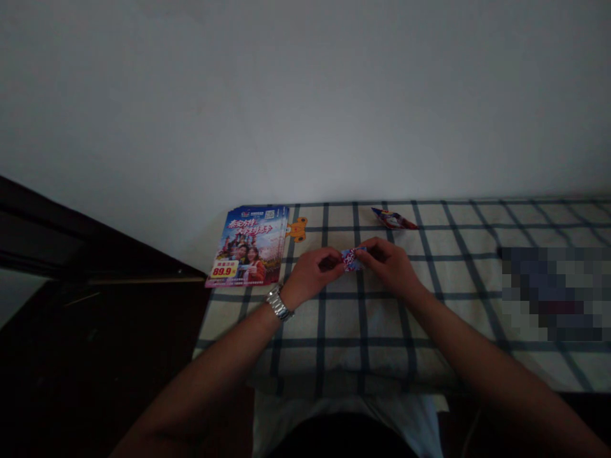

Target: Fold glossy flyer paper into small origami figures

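Note:
My left hand and my right hand meet above a checked cloth, pinching between them a small folded piece of glossy printed paper in purple, blue and red. A steel link watch sits on my left wrist. Just left of my left hand lies a stack of colourful printed leaflets with a yellow price label. An orange paper cut-out sits at the stack's right edge. Ahead of my right hand lies a folded red and blue paper piece.
The cloth-covered surface runs along a white wall. A dark wooden edge and dark floor lie to the left. A pixelated, blurred patch covers part of the cloth at the right.

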The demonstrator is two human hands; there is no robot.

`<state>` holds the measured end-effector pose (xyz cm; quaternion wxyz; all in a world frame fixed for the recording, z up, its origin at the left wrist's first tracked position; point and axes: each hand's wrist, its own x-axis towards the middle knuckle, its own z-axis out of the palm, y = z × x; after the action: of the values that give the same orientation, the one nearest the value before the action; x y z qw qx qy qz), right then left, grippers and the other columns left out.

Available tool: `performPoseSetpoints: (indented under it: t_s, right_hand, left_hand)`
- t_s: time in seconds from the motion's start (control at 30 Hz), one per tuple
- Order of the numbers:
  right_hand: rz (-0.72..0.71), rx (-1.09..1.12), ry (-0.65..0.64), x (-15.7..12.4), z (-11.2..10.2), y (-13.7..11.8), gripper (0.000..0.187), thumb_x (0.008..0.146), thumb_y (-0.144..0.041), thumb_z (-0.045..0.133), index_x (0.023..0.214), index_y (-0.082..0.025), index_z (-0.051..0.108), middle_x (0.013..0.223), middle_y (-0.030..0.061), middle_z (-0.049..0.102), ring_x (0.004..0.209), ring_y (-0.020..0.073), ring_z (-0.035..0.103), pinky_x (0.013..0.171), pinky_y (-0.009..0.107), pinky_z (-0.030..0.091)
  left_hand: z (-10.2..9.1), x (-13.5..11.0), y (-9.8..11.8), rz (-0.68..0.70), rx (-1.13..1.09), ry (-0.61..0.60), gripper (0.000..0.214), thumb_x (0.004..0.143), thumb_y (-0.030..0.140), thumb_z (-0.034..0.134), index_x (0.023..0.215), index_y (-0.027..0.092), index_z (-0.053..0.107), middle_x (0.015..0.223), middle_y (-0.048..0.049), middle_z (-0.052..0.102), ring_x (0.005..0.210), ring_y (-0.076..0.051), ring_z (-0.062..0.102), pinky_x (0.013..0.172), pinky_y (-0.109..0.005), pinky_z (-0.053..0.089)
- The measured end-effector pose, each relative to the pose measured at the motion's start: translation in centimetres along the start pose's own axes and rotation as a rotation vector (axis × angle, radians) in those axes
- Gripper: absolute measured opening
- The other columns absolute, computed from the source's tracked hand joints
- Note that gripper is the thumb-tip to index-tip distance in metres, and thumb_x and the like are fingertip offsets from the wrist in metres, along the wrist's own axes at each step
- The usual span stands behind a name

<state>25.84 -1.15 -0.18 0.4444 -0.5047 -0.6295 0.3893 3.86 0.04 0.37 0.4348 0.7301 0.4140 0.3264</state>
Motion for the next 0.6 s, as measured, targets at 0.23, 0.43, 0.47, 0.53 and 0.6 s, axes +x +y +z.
performPoseSetpoints:
  t_s: [0.23,0.43,0.47,0.53,0.6]
  right_hand:
    - [0.028,0.023,-0.008,0.01,0.06,-0.14,0.028,0.086,-0.049,0.075,0.091,-0.022,0.070,0.078,0.0022,0.072,0.070,0.0186,0.066,0.064,0.032,0.053]
    - [0.037,0.059,-0.038,0.13,0.05,-0.31,0.029,0.087,-0.049,0.073,0.097,-0.023,0.072,0.088,0.0041,0.076,0.080,0.0208,0.070,0.073,0.035,0.057]
    - [0.034,0.069,-0.046,0.14,0.03,-0.30,0.029,0.088,-0.049,0.072,0.100,-0.023,0.073,0.091,0.0044,0.077,0.083,0.0211,0.071,0.076,0.035,0.058]
    - [0.035,0.093,-0.071,0.14,-0.03,-0.19,0.029,0.090,-0.050,0.071,0.101,-0.023,0.073,0.093,0.0044,0.077,0.083,0.0212,0.072,0.077,0.036,0.059]
    - [0.047,0.106,-0.096,0.12,-0.10,0.00,0.029,0.091,-0.051,0.069,0.100,-0.023,0.073,0.089,0.0037,0.076,0.079,0.0207,0.072,0.076,0.035,0.059]
  left_hand:
    - [0.04,-0.09,0.34,-0.017,-0.018,-0.008,0.013,0.086,0.030,0.072,0.085,0.018,0.067,0.079,-0.0001,0.073,0.069,-0.014,0.066,0.068,-0.025,0.053]
    - [-0.06,-0.03,0.52,-0.025,-0.027,0.010,0.013,0.086,0.030,0.070,0.084,0.018,0.066,0.079,-0.0003,0.071,0.070,-0.013,0.065,0.066,-0.024,0.052]
    - [-0.13,-0.01,0.44,-0.026,-0.037,0.020,0.014,0.086,0.031,0.070,0.085,0.018,0.066,0.080,-0.0006,0.071,0.070,-0.013,0.065,0.066,-0.024,0.052]
    - [-0.28,0.04,0.19,-0.030,-0.063,0.048,0.016,0.086,0.033,0.070,0.087,0.018,0.066,0.081,-0.0010,0.071,0.071,-0.014,0.065,0.067,-0.024,0.052]
    - [-0.38,0.09,-0.10,-0.039,-0.087,0.070,0.018,0.086,0.035,0.070,0.088,0.018,0.065,0.081,-0.0012,0.071,0.071,-0.014,0.066,0.066,-0.025,0.052]
